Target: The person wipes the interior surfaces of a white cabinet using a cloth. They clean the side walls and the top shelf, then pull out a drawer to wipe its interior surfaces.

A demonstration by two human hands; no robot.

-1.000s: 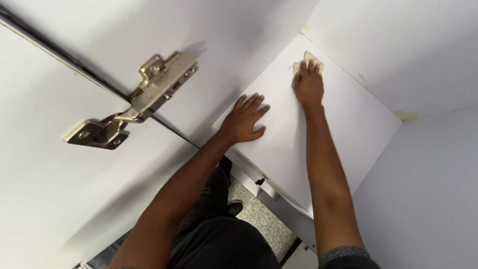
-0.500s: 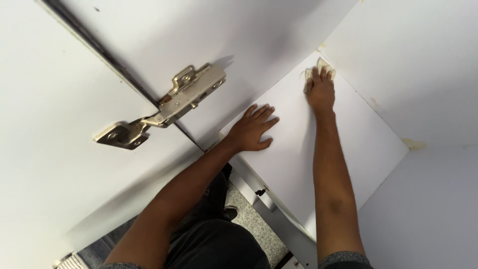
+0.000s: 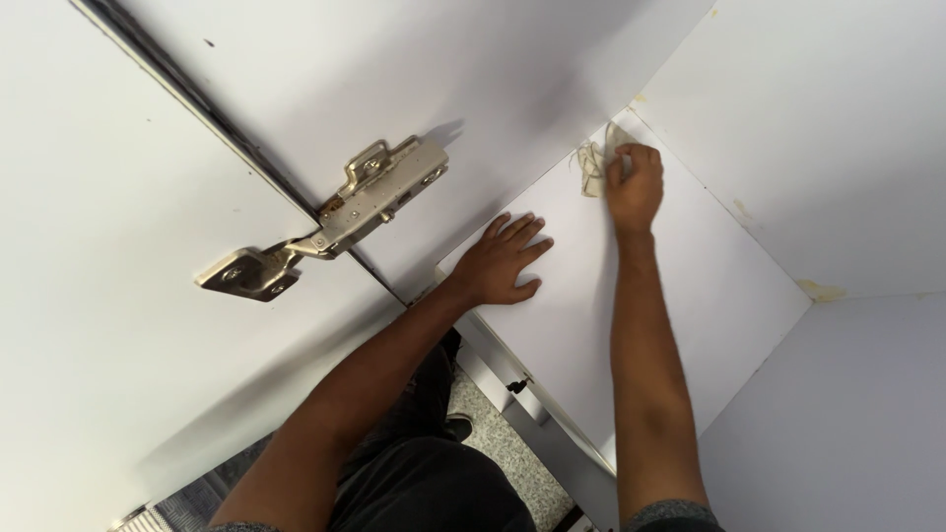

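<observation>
Inside the cabinet corner, the right hand (image 3: 636, 185) clenches a pale cloth (image 3: 594, 167) against the shelf (image 3: 709, 296); the left hand (image 3: 501, 261) lies flat, fingers spread, near its front edge.

Left hand (image 3: 503, 261): flat, palm down, fingers spread toward 2 o'clock. Right hand (image 3: 636, 182): fingers curled in a closed grip, forearm extended straight toward 12 o'clock.

Matt white laminate shelf (image 3: 690, 325); shiny metal hinge (image 3: 335, 212); frayed cloth rag (image 3: 594, 166) (pale, stringy).
</observation>
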